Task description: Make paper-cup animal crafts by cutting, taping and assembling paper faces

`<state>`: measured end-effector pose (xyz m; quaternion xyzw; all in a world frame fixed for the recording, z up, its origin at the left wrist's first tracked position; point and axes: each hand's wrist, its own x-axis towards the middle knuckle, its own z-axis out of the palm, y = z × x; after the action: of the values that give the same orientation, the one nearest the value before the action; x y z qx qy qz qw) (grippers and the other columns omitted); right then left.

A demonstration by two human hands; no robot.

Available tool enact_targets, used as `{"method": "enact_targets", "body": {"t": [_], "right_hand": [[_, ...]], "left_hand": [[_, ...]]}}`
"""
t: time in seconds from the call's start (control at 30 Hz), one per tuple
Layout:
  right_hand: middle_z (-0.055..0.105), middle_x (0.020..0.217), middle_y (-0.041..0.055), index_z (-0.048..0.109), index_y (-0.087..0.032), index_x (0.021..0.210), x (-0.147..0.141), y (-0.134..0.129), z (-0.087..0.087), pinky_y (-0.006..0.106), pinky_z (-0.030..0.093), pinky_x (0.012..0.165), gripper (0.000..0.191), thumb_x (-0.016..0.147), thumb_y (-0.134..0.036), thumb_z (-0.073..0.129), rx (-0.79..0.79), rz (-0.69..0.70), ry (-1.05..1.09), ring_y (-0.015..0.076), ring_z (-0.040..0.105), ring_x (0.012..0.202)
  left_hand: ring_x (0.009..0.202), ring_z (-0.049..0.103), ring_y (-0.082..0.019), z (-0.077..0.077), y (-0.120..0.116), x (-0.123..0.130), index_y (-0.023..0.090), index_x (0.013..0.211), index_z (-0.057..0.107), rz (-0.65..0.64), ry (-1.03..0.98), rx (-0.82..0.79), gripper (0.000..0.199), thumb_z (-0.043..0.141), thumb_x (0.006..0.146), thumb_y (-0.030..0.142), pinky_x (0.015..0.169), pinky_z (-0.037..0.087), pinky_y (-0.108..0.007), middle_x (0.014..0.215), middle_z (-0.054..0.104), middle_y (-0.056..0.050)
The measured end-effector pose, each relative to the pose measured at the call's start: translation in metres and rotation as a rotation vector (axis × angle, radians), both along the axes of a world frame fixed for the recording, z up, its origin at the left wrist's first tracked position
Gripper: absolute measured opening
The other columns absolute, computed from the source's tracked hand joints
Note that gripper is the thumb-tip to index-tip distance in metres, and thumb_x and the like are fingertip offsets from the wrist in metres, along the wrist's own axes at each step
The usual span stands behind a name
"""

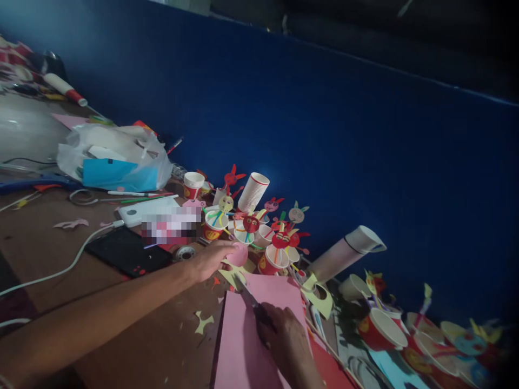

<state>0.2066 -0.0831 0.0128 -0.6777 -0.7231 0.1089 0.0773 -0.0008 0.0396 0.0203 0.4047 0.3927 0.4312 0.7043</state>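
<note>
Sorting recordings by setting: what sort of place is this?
Probably a craft worktable beside a blue partition: paper cups hold cut-out faces, paper scraps lie about, and the left hand holds a pink paper disc.

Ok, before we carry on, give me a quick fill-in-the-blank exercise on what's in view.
1. The left hand holds a paper piece coloured ____.
2. The dark-handled cutting tool is held in the ____ hand.
3. The white cable is plugged into the ____ device, not the black one.
4. The big wall behind the paper cups is coloured ____.

Missing words: pink; right; white; blue.
</note>
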Motion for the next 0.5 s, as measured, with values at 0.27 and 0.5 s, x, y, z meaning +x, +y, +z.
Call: {"method": "enact_targets", "body": {"t": [0.27,0.5], "right_hand": [[0.068,0.087,0.0022,0.061,-0.028,0.112,-0.002,-0.002,0.001,0.028,0.034,0.066,0.034,0.081,-0.019,0.052,-0.057,0.02,-0.126,0.0225,0.058,0.083],[0.067,0.079,0.0026,0.063,-0.028,0.099,-0.014,-0.007,0.007,0.027,0.031,0.058,0.025,0.081,-0.017,0.05,0.009,0.072,-0.266,0.0203,0.061,0.075]], "left_hand": [[0.061,0.052,-0.012,-0.002,-0.011,0.002,0.01,0.084,0.066,0.013,-0.018,0.031,0.032,0.068,0.063,0.034,0.048,0.039,-0.021,0.071,0.059,-0.004],[0.056,0.058,-0.013,0.003,-0.037,0.008,0.009,0.089,0.063,-0.073,0.101,0.1,0.031,0.065,0.064,0.027,0.046,0.042,-0.02,0.072,0.064,-0.005]]}}
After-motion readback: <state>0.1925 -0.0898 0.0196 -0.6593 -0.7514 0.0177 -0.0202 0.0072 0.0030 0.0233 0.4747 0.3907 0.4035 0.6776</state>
